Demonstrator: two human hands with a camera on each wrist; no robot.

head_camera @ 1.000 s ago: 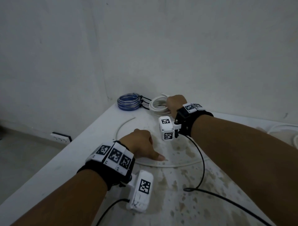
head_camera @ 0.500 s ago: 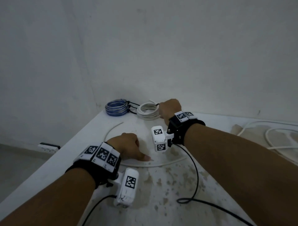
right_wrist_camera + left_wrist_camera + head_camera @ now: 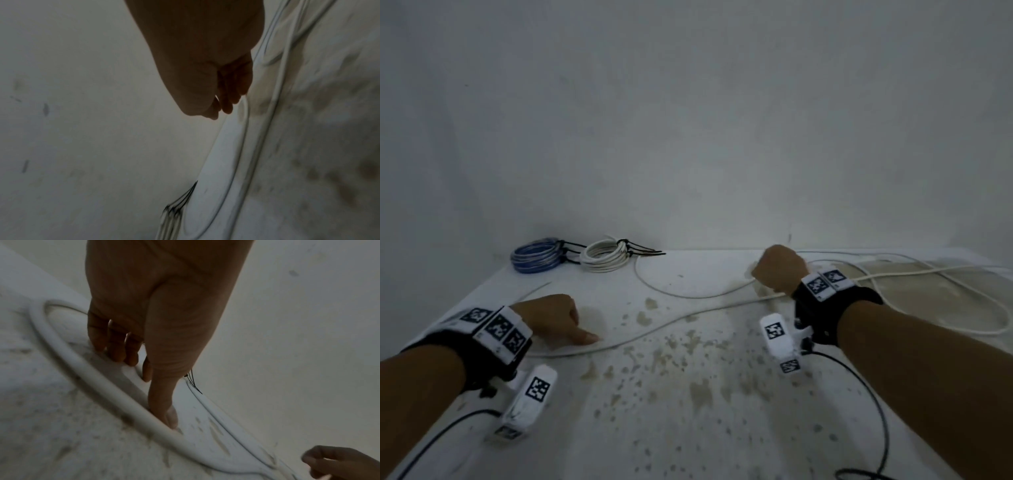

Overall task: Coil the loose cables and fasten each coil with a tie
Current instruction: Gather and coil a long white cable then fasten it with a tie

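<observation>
A long loose white cable snakes across the stained white table. My left hand rests on the table at the left inside a bend of the cable. Its fingers are curled under and its straight thumb lies against the cable. My right hand is a fist at the back right, pinching the same cable; white shows between its fingers. A blue coil and a white coil lie at the back left, each bound with black ties.
More slack white cable loops over the table's right side. Thin black cords trail from the wrist cameras across the front. A wall stands close behind the table. The table's left edge runs just beyond my left hand.
My right hand left the tied white coil at the back and moved right, where it now pinches the loose cable. The cable has been drawn out rightward. My left hand stayed put.
</observation>
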